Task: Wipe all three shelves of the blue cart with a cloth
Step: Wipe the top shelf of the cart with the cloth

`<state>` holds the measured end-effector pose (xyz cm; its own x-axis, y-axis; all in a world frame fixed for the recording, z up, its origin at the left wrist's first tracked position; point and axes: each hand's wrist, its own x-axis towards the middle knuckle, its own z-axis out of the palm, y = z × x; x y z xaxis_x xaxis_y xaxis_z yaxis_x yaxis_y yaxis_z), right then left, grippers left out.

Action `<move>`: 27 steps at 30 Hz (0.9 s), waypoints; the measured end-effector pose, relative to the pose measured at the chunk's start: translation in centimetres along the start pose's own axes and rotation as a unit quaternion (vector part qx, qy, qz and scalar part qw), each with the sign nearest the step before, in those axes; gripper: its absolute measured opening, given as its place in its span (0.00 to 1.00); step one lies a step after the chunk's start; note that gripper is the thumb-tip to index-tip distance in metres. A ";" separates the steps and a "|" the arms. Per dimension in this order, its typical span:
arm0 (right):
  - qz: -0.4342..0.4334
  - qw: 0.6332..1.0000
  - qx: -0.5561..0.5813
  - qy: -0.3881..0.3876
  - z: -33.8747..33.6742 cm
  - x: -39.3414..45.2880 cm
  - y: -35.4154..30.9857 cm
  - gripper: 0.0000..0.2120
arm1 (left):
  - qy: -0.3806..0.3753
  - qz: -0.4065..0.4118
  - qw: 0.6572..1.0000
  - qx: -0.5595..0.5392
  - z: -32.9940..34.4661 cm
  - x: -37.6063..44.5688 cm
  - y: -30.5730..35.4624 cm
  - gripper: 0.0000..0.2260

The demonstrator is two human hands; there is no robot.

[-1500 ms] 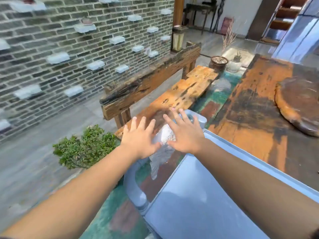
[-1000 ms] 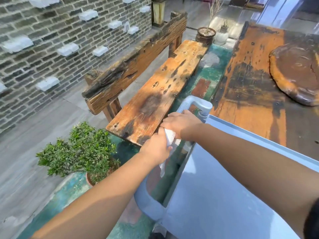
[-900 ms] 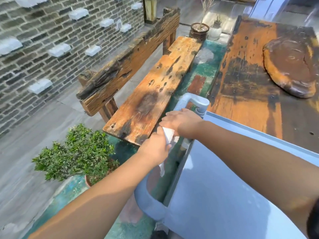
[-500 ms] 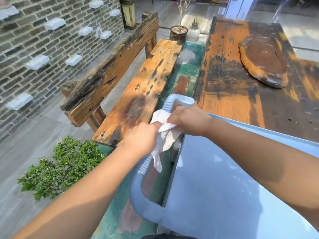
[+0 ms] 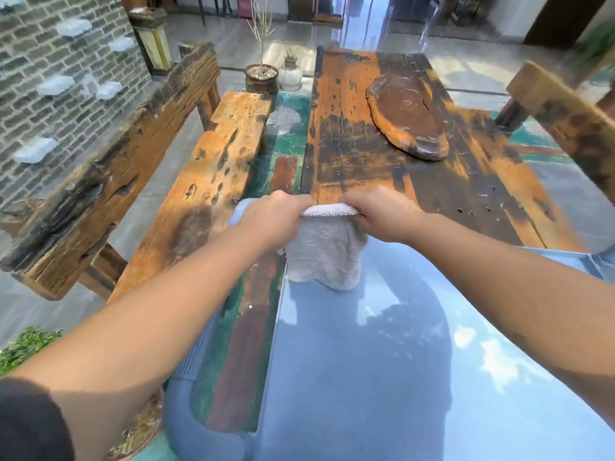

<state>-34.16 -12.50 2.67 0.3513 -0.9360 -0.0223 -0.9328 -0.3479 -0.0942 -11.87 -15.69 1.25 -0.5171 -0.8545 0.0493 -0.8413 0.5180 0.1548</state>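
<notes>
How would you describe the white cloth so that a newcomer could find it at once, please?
Start at the blue cart's top shelf, the glossy surface nearest the camera. At its far edge, the left hand and right hand pinch the white cloth by its upper hem. It is the only soft, hanging thing among hard wood and plastic.

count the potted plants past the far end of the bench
2: a brown pot with bare twigs at the bench end, a small white pot right beside it. Others may sit out of view.

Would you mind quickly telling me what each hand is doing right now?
Left hand: closed, gripping the left end of the white cloth.
Right hand: closed, gripping the cloth's right end above the blue cart's top shelf.
</notes>
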 end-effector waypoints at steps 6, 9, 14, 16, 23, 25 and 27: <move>0.073 0.995 0.001 0.066 0.7 -0.3 3.7 0.10 | 0.046 0.039 0.998 -0.012 1.2 4.9 1.2 0.14; 0.093 0.988 0.000 0.120 1.6 -0.5 4.0 0.10 | 0.106 0.050 0.993 -0.034 2.0 4.9 1.2 0.14; 0.090 0.995 0.031 0.041 7.0 -2.4 2.6 0.07 | 0.050 0.090 0.993 -0.064 6.1 1.4 0.3 0.11; 0.079 0.993 0.075 -0.038 9.8 -3.6 1.7 0.05 | -0.061 0.070 0.995 -0.034 8.2 -0.4 0.2 0.10; 0.093 0.934 0.264 -0.221 13.8 -5.3 0.5 0.10 | -0.310 0.046 0.944 -0.107 11.2 -3.0 -0.5 0.10; 0.123 0.920 0.292 -0.229 13.9 -5.0 1.0 0.11 | -0.324 0.040 0.937 -0.122 11.3 -2.6 -0.8 0.10; 0.172 0.917 0.308 -0.186 14.0 -4.4 1.7 0.13 | -0.287 0.018 0.947 -0.144 11.1 -1.7 -1.0 0.14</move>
<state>-36.17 -8.19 -11.34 0.1549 -0.8616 -0.4834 -0.8114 0.1682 -0.5598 -11.87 -14.35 -9.95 -0.6148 -0.6321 -0.4718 -0.7862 0.4435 0.4303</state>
